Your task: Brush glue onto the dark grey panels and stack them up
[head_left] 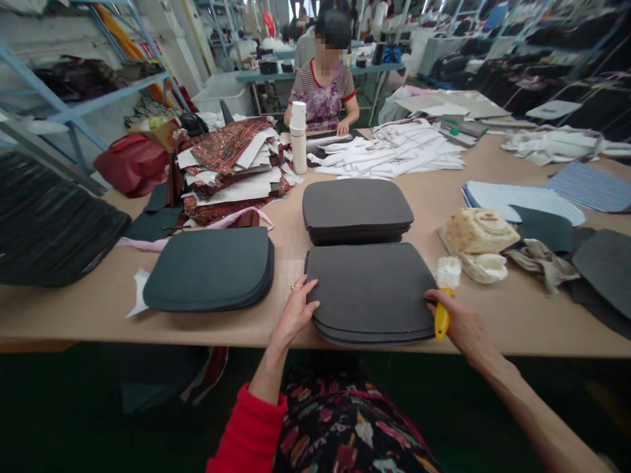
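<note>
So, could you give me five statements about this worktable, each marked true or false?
The right hand holds a yellow-handled brush with a white head. True.
The left hand touches a stack of dark green, rounded flat panels. False: it touches the near stack of dark grey, rounded flat panels.
The dark green stack lies left of the near stack. True.
A second stack of dark grey panels sits behind the near stack. True.
The tall off-white cylindrical bottle lies on its side. False: it stands upright.

Brush handle [442,316], lower right: yellow. Nearest panel stack [372,289], centre: dark grey. I see blue-striped cloth [594,187] at the right edge.
</note>
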Demonstrator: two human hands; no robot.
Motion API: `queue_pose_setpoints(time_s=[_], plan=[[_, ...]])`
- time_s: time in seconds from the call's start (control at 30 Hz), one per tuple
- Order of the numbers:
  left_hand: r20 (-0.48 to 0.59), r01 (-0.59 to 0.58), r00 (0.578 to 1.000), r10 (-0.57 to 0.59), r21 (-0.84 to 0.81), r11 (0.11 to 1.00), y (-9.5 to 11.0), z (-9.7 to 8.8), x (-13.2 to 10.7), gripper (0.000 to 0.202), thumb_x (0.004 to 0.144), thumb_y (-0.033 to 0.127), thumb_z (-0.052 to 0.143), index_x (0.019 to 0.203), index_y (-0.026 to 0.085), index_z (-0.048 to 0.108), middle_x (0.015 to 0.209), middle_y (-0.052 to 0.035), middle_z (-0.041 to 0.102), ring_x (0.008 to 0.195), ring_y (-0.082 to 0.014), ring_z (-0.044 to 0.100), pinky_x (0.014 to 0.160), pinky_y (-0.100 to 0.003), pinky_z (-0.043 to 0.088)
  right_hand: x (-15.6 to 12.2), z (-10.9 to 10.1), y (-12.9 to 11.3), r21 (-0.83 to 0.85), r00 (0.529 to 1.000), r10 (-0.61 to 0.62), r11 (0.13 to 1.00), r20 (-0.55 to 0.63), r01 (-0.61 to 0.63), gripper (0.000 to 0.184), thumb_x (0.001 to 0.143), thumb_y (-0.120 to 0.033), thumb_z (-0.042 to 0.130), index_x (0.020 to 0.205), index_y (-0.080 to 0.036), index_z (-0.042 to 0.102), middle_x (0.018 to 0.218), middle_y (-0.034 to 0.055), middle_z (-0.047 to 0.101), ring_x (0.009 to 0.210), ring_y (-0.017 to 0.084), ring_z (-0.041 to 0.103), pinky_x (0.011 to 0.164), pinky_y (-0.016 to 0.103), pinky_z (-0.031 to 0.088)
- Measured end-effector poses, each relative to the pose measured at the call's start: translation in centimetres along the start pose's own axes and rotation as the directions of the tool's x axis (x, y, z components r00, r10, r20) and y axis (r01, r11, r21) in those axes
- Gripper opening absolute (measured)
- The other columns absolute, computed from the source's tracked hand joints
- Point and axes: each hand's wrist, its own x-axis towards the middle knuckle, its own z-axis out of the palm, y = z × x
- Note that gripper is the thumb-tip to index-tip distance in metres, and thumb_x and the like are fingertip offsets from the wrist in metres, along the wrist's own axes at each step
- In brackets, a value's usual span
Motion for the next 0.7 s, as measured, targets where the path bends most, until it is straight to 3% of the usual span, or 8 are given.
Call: queue_pose_setpoints(time_s=[0.47, 0.7], plan=[[-0.068, -0.005, 0.998, 0.004, -0.020, 1.000, -0.31, 0.06, 0.54, 0.049, 0.068, 0.007, 0.063, 0.116, 0.013, 0.058, 0.136, -0.0164, 0.043, 0.126, -0.0275, 0.040, 0.106, -0.044, 0.032, 0.17, 0.43, 0.72, -0.031, 0.999, -0.031, 0.999, 0.026, 0.032, 0.032, 0.085, -0.043, 0.043, 0.100, -0.021, 0.059, 0.097, 0.0104, 0.063, 0.083, 0.024, 0.063, 0.068, 0.033, 0.048], [-0.084, 0.019, 0.996, -0.018, 0.008, 1.000, -0.22, 0.21, 0.69, 0.047, 0.066, 0.007, 0.063, 0.113, 0.012, 0.059, 0.126, -0.0164, 0.048, 0.115, -0.0265, 0.050, 0.096, -0.042, 0.043, 0.16, 0.47, 0.95, -0.054, 0.999, -0.013, 0.998, 0.044, 0.016, 0.032, 0.084, -0.043, 0.044, 0.101, -0.021, 0.059, 0.099, 0.0104, 0.063, 0.084, 0.024, 0.063, 0.068, 0.033, 0.048]])
